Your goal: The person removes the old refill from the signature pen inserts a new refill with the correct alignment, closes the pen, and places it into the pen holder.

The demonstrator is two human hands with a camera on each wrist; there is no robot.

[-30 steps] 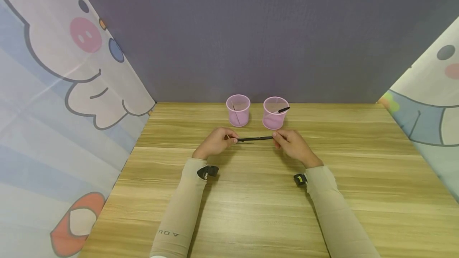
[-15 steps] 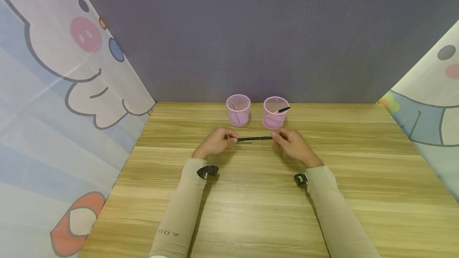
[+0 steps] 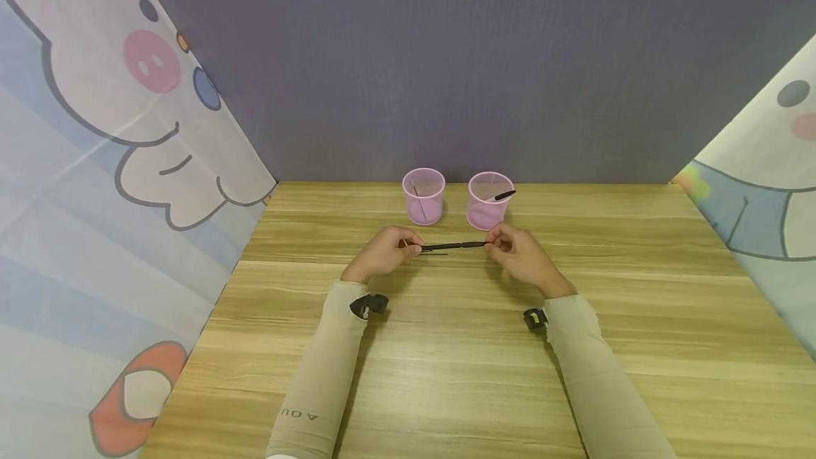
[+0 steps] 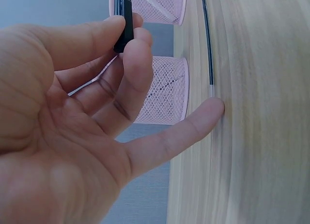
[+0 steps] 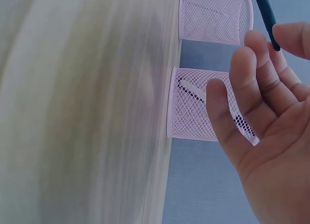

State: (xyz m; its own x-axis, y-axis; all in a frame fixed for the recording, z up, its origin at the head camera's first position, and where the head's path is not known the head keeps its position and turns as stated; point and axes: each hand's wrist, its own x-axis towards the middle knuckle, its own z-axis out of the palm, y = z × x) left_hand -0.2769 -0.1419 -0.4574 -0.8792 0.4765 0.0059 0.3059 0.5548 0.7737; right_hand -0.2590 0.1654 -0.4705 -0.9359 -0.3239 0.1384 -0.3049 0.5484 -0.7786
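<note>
A black pen (image 3: 454, 246) is stretched level between both hands, above the table. My left hand (image 3: 384, 252) pinches one end of it between thumb and fingers; in the left wrist view that end of the pen (image 4: 125, 25) stands between thumb and fingertips, and the little finger reaches out toward a thin dark pen refill (image 4: 208, 45) lying on the wood. The tapered end of the pen (image 5: 267, 18) is pinched by my right hand (image 3: 519, 255), thumb against fingertips. In the head view the refill (image 3: 435, 254) lies just nearer than the pen, partly covered by the left fingers.
Two pink mesh cups stand beyond the hands near the back wall. The left cup (image 3: 423, 212) has a thin stick leaning inside; the right cup (image 3: 486, 217) holds a pen (image 3: 505, 195) with its black end over the rim. A grey wall (image 3: 446, 76) closes the wooden table's far edge.
My right fingers have shifted slightly on the pen's end, the fingertips rising a little. The left hand, refill and cups have stayed in place.
</note>
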